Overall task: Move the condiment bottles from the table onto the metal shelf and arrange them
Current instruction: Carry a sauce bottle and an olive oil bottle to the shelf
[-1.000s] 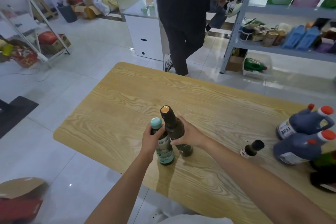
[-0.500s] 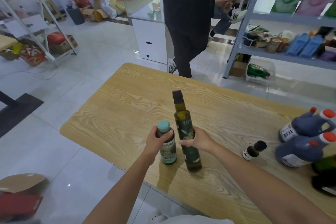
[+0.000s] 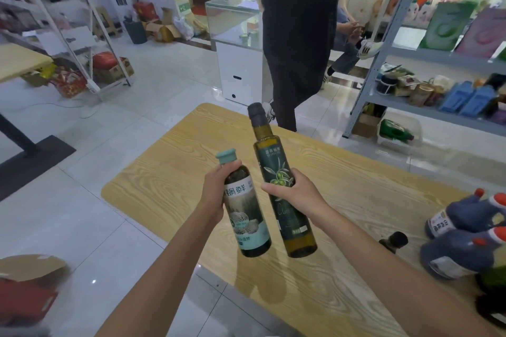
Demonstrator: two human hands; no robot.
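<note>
My left hand (image 3: 216, 194) grips a short dark bottle with a teal cap (image 3: 247, 216) by its shoulder, held in the air above the wooden table (image 3: 356, 194). My right hand (image 3: 293, 194) is wrapped around the middle of a tall olive oil bottle (image 3: 276, 172), also lifted off the table, close beside the short one. Two blue jugs with red caps (image 3: 465, 235) lie at the table's right edge, with a small dark bottle (image 3: 394, 241) just left of them. The grey metal shelf (image 3: 427, 55) stands at the upper right, beyond the table.
A person in dark clothes (image 3: 298, 35) stands just past the table's far edge, between it and a white cabinet (image 3: 241, 74). The shelf holds blue packs, jars and bags. A white rack (image 3: 82, 44) with boxes stands at the left. A cardboard box (image 3: 30, 290) lies on the floor, lower left.
Both bottles have risen off the table and come nearer to the camera. The view has tilted up toward the shelf.
</note>
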